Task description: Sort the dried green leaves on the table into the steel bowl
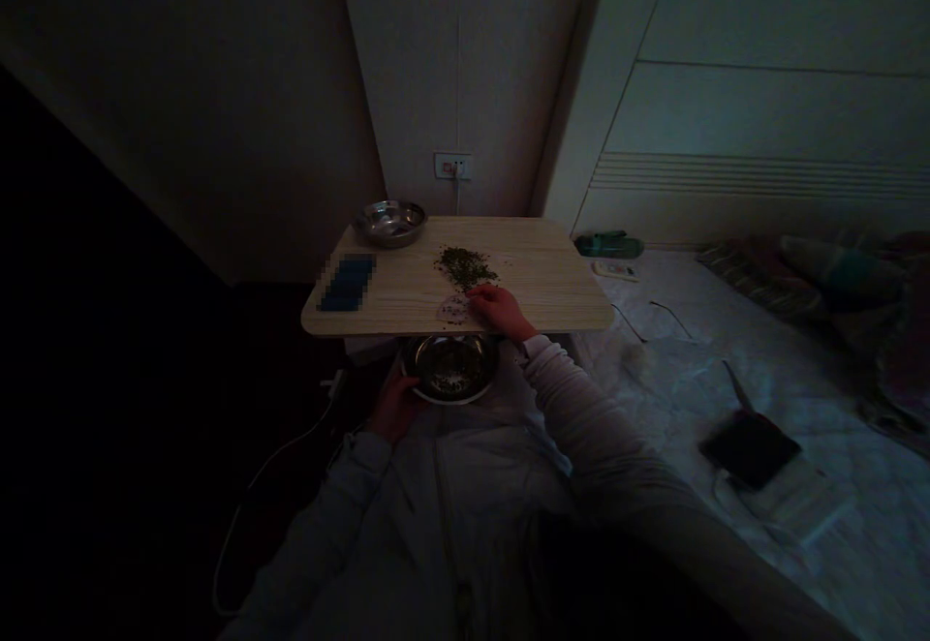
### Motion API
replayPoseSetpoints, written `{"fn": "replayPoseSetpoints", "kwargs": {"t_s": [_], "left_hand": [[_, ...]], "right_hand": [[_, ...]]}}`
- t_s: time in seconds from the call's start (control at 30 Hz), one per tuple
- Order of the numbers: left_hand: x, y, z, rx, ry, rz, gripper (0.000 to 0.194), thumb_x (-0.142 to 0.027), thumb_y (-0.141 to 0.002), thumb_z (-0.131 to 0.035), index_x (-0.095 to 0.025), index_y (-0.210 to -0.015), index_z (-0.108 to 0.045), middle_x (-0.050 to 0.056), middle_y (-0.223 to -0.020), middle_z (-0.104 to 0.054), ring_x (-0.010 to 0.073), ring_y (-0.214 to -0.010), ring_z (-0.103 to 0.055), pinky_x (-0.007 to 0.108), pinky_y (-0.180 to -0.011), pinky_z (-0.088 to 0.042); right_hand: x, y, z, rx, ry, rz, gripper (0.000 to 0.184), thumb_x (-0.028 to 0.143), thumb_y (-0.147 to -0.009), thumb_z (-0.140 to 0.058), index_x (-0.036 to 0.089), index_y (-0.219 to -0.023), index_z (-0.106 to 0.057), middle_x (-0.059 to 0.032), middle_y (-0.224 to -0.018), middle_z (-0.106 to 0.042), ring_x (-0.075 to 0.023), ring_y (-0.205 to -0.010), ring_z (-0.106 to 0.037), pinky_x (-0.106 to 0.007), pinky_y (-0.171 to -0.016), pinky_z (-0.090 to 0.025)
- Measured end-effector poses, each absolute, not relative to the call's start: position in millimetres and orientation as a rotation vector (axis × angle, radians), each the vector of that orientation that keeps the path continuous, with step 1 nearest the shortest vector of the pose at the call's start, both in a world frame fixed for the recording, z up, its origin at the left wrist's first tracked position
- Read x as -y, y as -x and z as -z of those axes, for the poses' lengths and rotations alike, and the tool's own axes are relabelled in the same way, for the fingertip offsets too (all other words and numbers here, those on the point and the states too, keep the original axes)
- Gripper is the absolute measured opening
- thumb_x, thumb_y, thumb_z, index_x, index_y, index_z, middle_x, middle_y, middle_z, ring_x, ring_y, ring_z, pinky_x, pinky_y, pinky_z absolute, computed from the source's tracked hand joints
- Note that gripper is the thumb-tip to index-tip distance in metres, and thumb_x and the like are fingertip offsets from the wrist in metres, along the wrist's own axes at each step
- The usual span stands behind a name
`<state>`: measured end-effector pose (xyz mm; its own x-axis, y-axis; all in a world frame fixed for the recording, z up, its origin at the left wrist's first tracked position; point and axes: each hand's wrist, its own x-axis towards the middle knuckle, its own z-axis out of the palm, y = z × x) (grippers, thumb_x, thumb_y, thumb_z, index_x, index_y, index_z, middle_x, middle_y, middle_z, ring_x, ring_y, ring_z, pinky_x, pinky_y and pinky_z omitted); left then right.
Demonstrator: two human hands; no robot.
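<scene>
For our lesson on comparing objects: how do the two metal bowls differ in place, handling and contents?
The upper bowl stands on the table, while the lower bowl sits below its near edge. No hand touches the upper bowl; the left hand grips the lower bowl. The lower bowl holds small green bits; the upper bowl's contents are too dim to name. Both are round and shiny.

Pale long sleeves bunched in soft folds, fitted cuffs, light-coloured top, long vertical seam down the front
</scene>
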<state>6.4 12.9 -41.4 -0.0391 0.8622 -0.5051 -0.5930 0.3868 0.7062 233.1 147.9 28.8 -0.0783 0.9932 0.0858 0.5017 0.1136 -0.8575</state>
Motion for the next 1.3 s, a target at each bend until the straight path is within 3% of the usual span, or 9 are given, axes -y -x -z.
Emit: {"fn": "replayPoseSetpoints", "kwargs": {"t_s": [0.33, 0.57, 0.83, 1.03, 1.3], "left_hand": [[-12.9, -7.2, 39.9, -1.087, -0.305, -1.205, 0.059, -0.006, -0.069, -0.077, -0.027, -0.124, -0.076, 0.003, -0.113, -0.083, 0.0272, -0.107, -0.079, 0.040, -0.092, -0.068], [-12.3, -5.2, 42.2, -1.052, -0.342, -1.198, 0.069, -0.009, -0.067, -0.079, -0.028, -0.133, -0.074, 0.006, -0.125, -0.082, 0.0329, -0.119, -0.077, 0.044, -0.094, -0.068], [-11.3, -8.5, 36.6, -1.082, -0.303, -1.216, 0.051, -0.005, -0.068, -0.078, -0.024, -0.115, -0.076, 0.005, -0.118, -0.083, 0.0319, -0.119, -0.076, 0.044, -0.097, -0.068], [-10.8, -8.9, 33.3, -1.090, -0.308, -1.209, 0.051, -0.005, -0.067, -0.078, -0.023, -0.115, -0.076, 0.005, -0.113, -0.082, 0.0312, -0.118, -0.076, 0.043, -0.095, -0.068], [-11.1, -8.3, 34.8, -1.073, -0.303, -1.206, 0.054, -0.005, -0.069, -0.078, -0.024, -0.119, -0.076, 0.005, -0.116, -0.083, 0.0302, -0.117, -0.077, 0.040, -0.092, -0.068]], "right_hand": [[-144.1, -231.9, -34.2, 1.694, 1.503, -0.920, 0.024, 0.025, -0.089, -0.071, 0.020, -0.106, -0.087, -0.0039, -0.094, -0.086, -0.0216, -0.094, -0.077, -0.035, -0.098, -0.060], [-142.4, -229.6, -37.1, 1.675, 1.530, -0.925, 0.021, 0.022, -0.089, -0.070, 0.020, -0.101, -0.088, -0.0047, -0.097, -0.087, -0.0236, -0.100, -0.078, -0.037, -0.102, -0.059], [-144.0, -230.8, -33.8, 1.678, 1.474, -0.924, 0.018, 0.020, -0.088, -0.070, 0.021, -0.095, -0.087, -0.0023, -0.094, -0.085, -0.0207, -0.095, -0.075, -0.034, -0.097, -0.059], [-142.7, -230.7, -35.5, 1.680, 1.498, -0.952, 0.018, 0.020, -0.088, -0.070, 0.019, -0.096, -0.087, -0.0020, -0.088, -0.084, -0.0188, -0.085, -0.072, -0.031, -0.089, -0.057], [-141.0, -230.5, -38.0, 1.704, 1.459, -1.013, 0.019, 0.021, -0.089, -0.069, 0.018, -0.096, -0.087, -0.0030, -0.088, -0.084, -0.0190, -0.087, -0.073, -0.032, -0.092, -0.057]]}}
